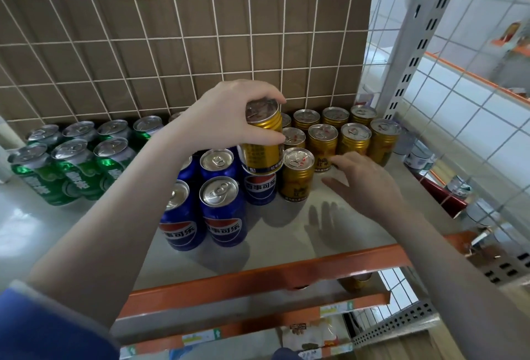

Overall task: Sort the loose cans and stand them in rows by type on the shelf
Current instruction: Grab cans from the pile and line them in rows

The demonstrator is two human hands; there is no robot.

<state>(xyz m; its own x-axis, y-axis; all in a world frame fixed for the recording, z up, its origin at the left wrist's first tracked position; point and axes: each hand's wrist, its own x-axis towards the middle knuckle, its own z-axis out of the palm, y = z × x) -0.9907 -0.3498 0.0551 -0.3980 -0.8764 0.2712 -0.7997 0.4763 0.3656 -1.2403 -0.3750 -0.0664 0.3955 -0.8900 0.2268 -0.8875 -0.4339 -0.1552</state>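
My left hand (pixel 229 113) grips a gold can (pixel 262 144) by its upper part and holds it in the air above the blue cola cans (pixel 220 210). Just right of it, the front gold can (pixel 296 176) stands on the grey shelf (pixel 286 245), with several more gold cans (pixel 352 139) in rows behind. Green cans (pixel 71 170) stand in rows at the left. My right hand (pixel 364 179) hovers over the shelf right of the front gold can, fingers spread and holding nothing.
A white wire grid over brown cardboard (pixel 177 44) closes the back. A grey upright (pixel 415 44) and wire mesh stand at the right. An orange rail (pixel 258 276) edges the shelf front. More goods lie on lower shelves (pixel 309 336).
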